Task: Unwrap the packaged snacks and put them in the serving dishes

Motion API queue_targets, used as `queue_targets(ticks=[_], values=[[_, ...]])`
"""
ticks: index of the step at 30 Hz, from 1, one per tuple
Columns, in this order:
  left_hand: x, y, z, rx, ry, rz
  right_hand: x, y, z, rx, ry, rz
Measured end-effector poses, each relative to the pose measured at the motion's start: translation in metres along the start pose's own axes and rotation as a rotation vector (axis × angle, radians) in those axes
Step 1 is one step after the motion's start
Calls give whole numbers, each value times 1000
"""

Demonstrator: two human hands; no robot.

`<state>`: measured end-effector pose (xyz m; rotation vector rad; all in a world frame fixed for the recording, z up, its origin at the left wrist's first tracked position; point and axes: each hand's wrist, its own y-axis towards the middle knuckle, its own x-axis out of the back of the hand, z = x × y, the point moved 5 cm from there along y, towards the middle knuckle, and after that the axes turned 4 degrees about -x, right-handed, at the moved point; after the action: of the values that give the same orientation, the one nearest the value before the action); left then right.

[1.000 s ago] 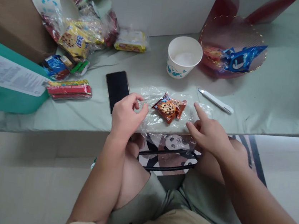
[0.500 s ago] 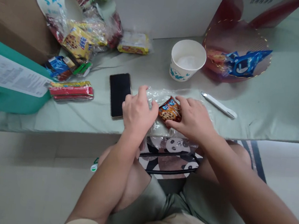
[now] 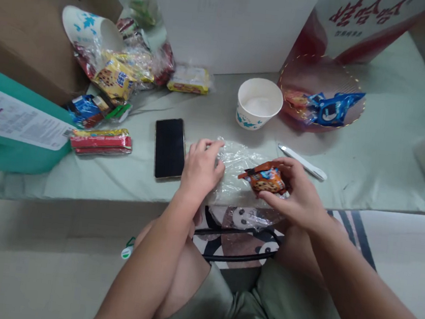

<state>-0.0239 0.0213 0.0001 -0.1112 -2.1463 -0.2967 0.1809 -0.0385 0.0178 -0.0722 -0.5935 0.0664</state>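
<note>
One orange cookie packet [image 3: 264, 179] held in right hand [image 3: 301, 192], at 3 o'clock from left hand [image 3: 200, 168]; grip lightly, could crush; left loosely curled at 9 o'clock of clear plastic wrap [image 3: 237, 158], can't tell if pinching.

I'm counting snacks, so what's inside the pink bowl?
The bowl holds blue wrapping, with orange wrapping to its left. What lies beneath them or within the wrapping is hidden.
</note>
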Motion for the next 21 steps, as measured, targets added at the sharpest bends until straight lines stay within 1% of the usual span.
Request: queue_targets(ticks=[2, 3, 5, 7, 9, 11, 13, 14, 15, 16, 17, 19, 20, 21], values=[[-3, 2, 0, 8, 3, 38, 12, -3, -7, -50, 211, 18], [-4, 3, 0, 16, 2, 44, 20, -2, -10, -77, 288, 2], [-5, 6, -1, 30, -3, 34, 43, 6, -16, -102, 376, -109], [-6, 10, -3, 28, -25, 2, 72, 23, -17, -77, 383, -282], [-5, 13, -5, 7, -77, -50, 102, 49, -15, -39, 302, -412], [-5, 16, -7, -7, -169, -95, 131, 80, -10, -39, 90, -507], [-5, 19, -8, -2, -283, -122, 153, 111, -8, -114, -117, -514], [-5, 20, -8, 2, -342, -127, 160, 123, -10, -175, -160, -491], [-4, 22, -7, 9, -403, -132, 165, 130, -11, -205, -198, -492], [-4, 23, -7, 18, -468, -134, 168, 131, -11, -204, -221, -508], [-4, 25, -6, 29, -537, -134, 166, 128, -11, -160, -229, -531], [-3, 28, -4, 60, -677, -138, 152, 103, -8, 19, -200, -556], [-3, 29, -3, 81, -731, -148, 139, 85, -9, 118, -134, -514], [-3, 30, -1, 103, -767, -160, 124, 64, -14, 172, -69, -431]])
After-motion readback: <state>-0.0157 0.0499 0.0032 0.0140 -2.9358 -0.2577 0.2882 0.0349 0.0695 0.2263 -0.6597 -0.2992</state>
